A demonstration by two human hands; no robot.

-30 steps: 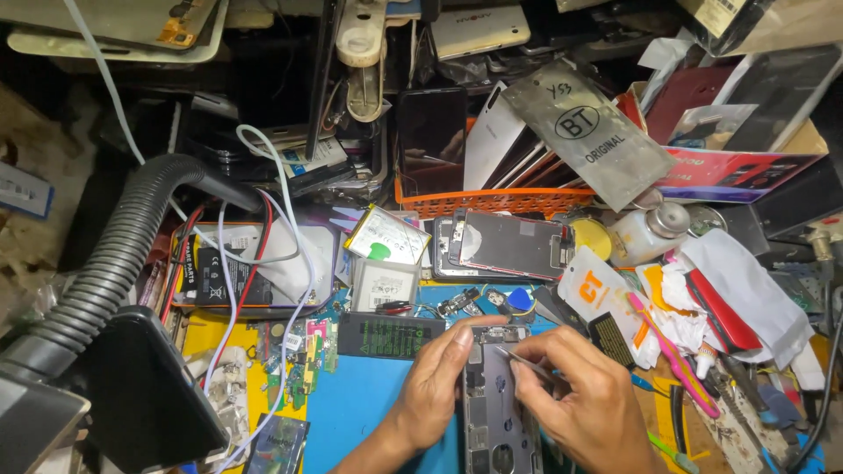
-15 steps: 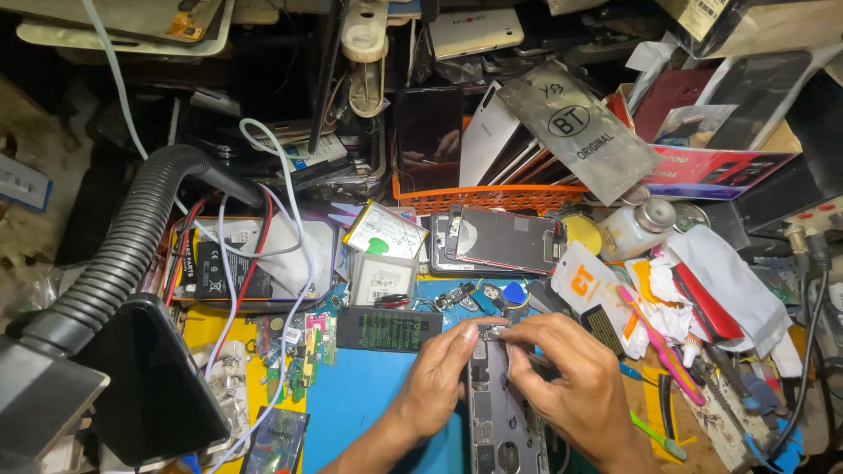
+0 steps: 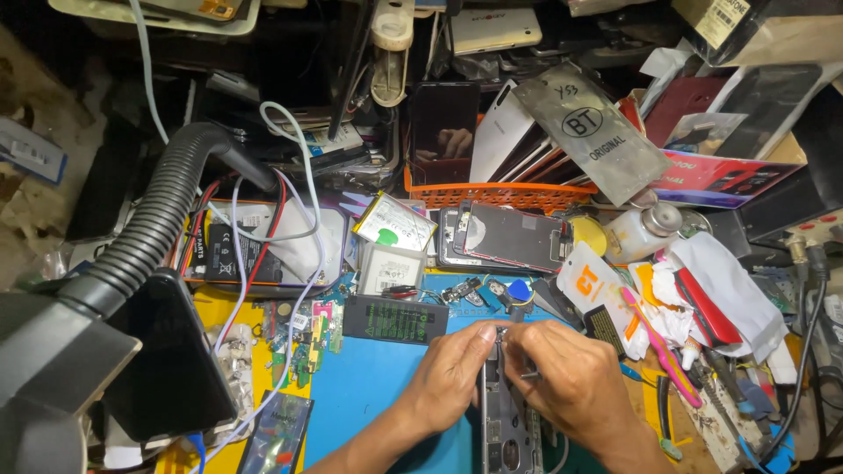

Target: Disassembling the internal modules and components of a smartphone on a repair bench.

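While both hands grip the phone frame (image 3: 505,421), a grey foil pouch (image 3: 590,130) leans above

**Two bare hands, no sleeves**

The left hand (image 3: 452,373) and right hand (image 3: 575,382) are both bare: no gloves, rings, watch or bands show. Both forearms are uncovered as far as the bottom edge of the view, with no sleeve or cuff in sight. The fingernails that show are short and unpainted. Knuckles and tendons stand out plainly on the backs of both hands.
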